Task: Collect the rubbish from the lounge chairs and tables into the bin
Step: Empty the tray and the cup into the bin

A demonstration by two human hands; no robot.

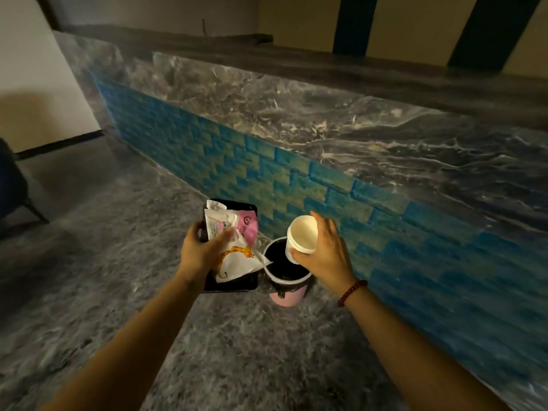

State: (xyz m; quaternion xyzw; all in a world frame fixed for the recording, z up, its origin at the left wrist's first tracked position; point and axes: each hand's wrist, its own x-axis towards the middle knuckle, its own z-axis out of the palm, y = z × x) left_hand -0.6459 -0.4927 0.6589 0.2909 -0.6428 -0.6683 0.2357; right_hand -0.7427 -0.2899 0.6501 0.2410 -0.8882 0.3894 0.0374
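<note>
A small pink bin (pixel 287 296) with a white rim and a dark liner stands on the floor by the counter's base. My right hand (pixel 323 252) grips a stack of white paper cups (pixel 302 236), tilted, right above the bin's mouth. My left hand (pixel 201 250) holds a black tray (pixel 228 284) just left of the bin, thumb pressing white and pink wrappers (pixel 234 232) against it. One wrapper has an orange giraffe print and its corner hangs over the bin's rim.
A long counter (pixel 370 134) with a dark marble top and a blue tiled front runs along the right, close behind the bin. Grey marbled floor (pixel 118 277) spreads to the left. A dark chair (pixel 12 191) stands at the left edge.
</note>
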